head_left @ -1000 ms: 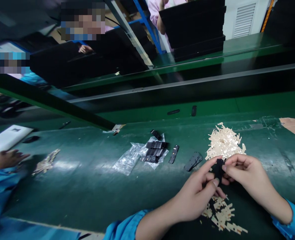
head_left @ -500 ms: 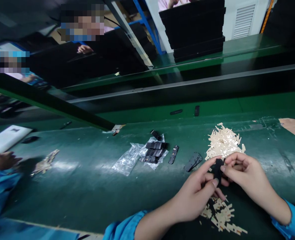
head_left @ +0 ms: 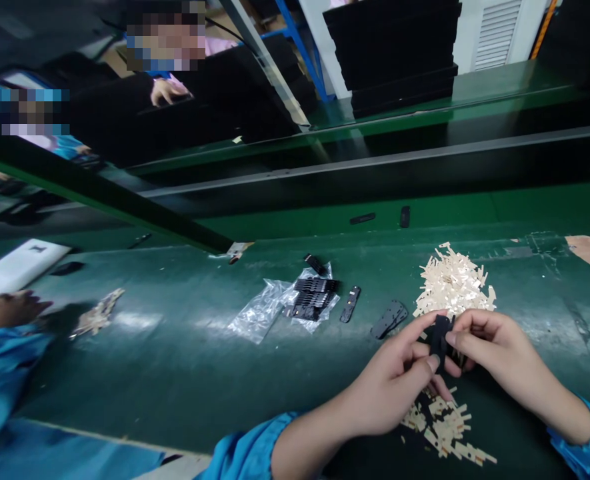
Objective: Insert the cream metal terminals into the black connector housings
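Observation:
Between my two hands is a small flat black plastic part (head_left: 441, 337), held upright above the green bench. My left hand (head_left: 399, 380) grips its lower left side between thumb and fingers. At its upper right edge, my right hand (head_left: 489, 343) is closed in a pinch; a thin dark sliver shows at the fingertips, too small to name. Behind my hands lies a heap of small cream-coloured flat pieces (head_left: 452, 280). Below them spreads a looser group of similar cream pieces (head_left: 447, 427). A pair of flat black parts (head_left: 389, 319) rests left of my fingers.
Black slotted parts (head_left: 315, 297) lie on clear plastic bags (head_left: 262, 310) mid-bench, beside a single black part (head_left: 349, 304). Two more black pieces lie at the back. A co-worker's hand (head_left: 12, 310) is at far left near a white panel (head_left: 19, 267). A green beam (head_left: 125, 207) slants across.
The view has shifted slightly, so the bench things sit a little further right. Both hands keep hold at the black part, which has turned slightly. A co-worker's hand across the bench has moved.

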Action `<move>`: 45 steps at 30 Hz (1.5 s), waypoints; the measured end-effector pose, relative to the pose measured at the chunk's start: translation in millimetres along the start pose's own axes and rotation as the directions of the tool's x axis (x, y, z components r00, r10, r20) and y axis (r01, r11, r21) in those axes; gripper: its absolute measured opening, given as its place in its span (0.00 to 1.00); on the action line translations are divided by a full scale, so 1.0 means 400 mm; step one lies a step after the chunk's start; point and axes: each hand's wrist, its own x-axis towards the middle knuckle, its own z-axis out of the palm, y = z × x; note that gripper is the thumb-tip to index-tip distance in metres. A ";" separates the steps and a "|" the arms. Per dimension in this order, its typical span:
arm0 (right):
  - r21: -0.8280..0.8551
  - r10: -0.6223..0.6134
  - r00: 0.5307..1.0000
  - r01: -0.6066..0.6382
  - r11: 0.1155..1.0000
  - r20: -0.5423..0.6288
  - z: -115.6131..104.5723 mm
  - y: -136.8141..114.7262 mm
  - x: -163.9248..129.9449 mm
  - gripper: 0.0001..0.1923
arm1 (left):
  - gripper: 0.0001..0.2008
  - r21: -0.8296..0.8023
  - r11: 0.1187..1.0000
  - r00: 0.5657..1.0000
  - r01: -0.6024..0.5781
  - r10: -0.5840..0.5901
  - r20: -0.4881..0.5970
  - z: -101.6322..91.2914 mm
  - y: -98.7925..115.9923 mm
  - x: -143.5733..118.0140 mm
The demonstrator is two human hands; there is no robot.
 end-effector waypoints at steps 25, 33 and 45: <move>0.002 0.025 1.000 -0.025 1.000 -0.015 0.004 -0.017 -0.010 0.11 | 0.32 -0.047 0.998 0.999 0.037 -0.036 0.029 0.004 0.005 -0.005; 0.001 0.028 0.999 -0.027 1.000 -0.038 0.005 -0.014 -0.012 0.09 | 0.32 -0.030 0.999 1.000 0.025 -0.025 0.019 0.004 0.005 -0.007; -0.047 0.035 0.998 -0.037 0.998 -0.049 -0.006 -0.016 -0.009 0.14 | 0.32 -0.016 1.000 0.997 0.004 -0.002 0.074 -0.001 -0.004 -0.008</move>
